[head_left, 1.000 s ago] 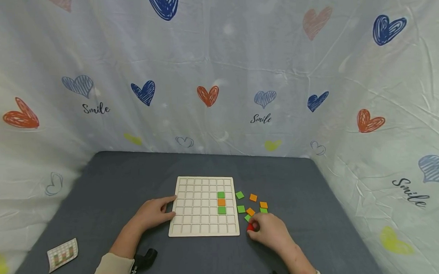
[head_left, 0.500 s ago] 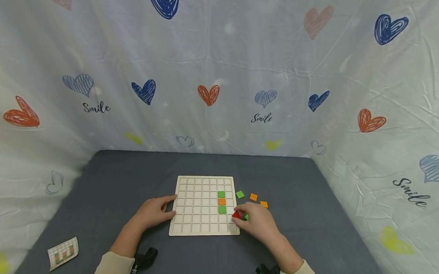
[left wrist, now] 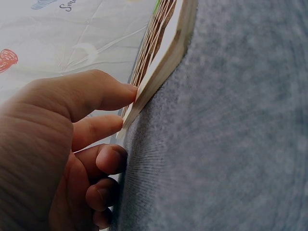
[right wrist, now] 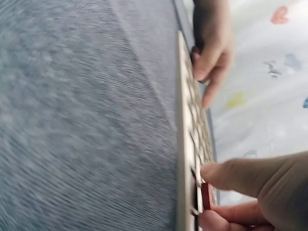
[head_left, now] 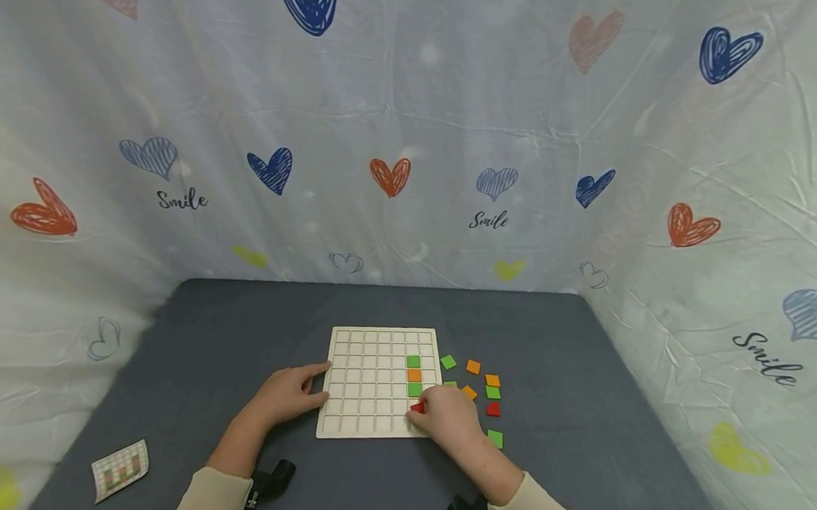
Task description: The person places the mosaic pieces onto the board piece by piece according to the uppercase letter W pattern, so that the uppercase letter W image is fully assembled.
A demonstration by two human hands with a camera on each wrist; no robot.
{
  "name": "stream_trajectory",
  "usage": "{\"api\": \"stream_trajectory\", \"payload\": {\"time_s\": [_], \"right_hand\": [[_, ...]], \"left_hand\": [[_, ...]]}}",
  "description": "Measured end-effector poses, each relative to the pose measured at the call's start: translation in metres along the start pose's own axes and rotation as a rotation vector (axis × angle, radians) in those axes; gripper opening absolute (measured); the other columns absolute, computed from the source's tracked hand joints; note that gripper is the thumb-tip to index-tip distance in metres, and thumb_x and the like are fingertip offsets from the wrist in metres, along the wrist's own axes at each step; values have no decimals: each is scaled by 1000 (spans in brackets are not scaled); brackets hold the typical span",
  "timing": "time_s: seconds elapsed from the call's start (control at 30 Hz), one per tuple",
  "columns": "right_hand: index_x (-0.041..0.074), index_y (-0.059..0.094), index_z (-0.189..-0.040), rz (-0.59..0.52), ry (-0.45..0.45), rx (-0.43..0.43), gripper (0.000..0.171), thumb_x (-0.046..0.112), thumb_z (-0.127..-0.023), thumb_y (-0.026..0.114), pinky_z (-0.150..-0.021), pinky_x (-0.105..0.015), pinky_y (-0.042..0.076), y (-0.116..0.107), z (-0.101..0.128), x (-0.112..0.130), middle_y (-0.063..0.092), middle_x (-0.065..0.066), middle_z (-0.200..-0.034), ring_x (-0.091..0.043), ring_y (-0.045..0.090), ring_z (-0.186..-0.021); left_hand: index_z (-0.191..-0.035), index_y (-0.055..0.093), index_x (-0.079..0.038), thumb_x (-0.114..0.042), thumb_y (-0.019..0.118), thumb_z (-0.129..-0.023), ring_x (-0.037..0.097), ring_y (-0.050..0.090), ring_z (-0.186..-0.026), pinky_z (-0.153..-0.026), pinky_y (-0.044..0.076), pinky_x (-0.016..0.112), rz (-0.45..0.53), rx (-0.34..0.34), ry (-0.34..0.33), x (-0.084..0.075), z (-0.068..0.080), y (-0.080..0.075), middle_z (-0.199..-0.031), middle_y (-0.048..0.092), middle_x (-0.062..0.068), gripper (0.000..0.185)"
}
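Note:
A pale wooden grid board (head_left: 362, 392) lies on the dark cloth. My right hand (head_left: 451, 417) pinches a red square tile (head_left: 417, 408) between thumb and fingers, low over the board's right side. The right wrist view shows this tile (right wrist: 207, 196) tilted on edge, close to the grid. Just beyond it, one column holds a green tile (head_left: 414, 361), an orange tile (head_left: 414, 375) and another green tile (head_left: 415, 390). At the board's left edge, my left hand (head_left: 288, 394) touches the side with the tips of thumb and index finger; its other fingers are bent (left wrist: 103, 192).
Several loose tiles lie right of the board, among them an orange one (head_left: 474, 367), a red one (head_left: 493, 409) and a green one (head_left: 495, 438). A small printed grid card (head_left: 120, 471) rests at the left front. A curtain with hearts (head_left: 390, 177) hangs behind.
My right hand has carried the red tile leftward from the loose tiles to over the board's right side, uncovering another red tile and a green one. My left hand stays at the board's edge.

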State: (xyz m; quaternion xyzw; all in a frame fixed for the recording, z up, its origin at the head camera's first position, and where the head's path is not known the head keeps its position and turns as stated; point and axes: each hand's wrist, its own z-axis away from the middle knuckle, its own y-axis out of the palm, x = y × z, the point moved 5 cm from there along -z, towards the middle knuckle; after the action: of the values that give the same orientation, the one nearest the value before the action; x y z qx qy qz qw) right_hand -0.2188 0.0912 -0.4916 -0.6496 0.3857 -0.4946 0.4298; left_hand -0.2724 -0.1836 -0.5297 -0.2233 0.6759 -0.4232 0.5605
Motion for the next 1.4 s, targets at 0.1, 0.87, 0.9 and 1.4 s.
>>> {"api": "stream_trajectory", "payload": {"time_s": [0.1, 0.87, 0.9, 1.4], "right_hand": [[19, 60, -55, 7, 21, -3, 33, 40, -73, 78, -35, -26, 27, 3, 1, 0, 38, 9, -43, -9, 36, -38], [22, 78, -73, 90, -148, -57, 5, 27, -74, 79, -38, -24, 30, 0, 4, -2, 52, 9, -64, -5, 43, -49], [22, 77, -71, 105, -152, -62, 7, 27, -75, 79, -38, -24, 30, 1, 3, -3, 50, 9, -63, -5, 42, -48], [23, 75, -103, 124, -252, 19, 23, 23, -81, 70, -38, -25, 28, -8, 9, -13, 56, 8, -69, -5, 38, -50]], "left_hand": [[-136, 54, -20, -38, 71, -83, 13, 38, -48, -49, 32, 30, 1, -5, 2, -1, 0, 0, -57, 45, -5, 58], [-136, 54, -19, -37, 70, -84, 13, 38, -48, -49, 32, 29, 0, -1, 2, -3, 1, -1, -58, 44, -5, 58], [-136, 54, -19, -36, 70, -84, 13, 38, -48, -49, 32, 29, 6, 2, 1, -3, 1, -1, -58, 45, -4, 58], [-135, 55, -19, -37, 70, -84, 11, 37, -45, -48, 31, 28, -19, -14, 26, -4, 0, -1, -55, 44, -6, 56]]}}
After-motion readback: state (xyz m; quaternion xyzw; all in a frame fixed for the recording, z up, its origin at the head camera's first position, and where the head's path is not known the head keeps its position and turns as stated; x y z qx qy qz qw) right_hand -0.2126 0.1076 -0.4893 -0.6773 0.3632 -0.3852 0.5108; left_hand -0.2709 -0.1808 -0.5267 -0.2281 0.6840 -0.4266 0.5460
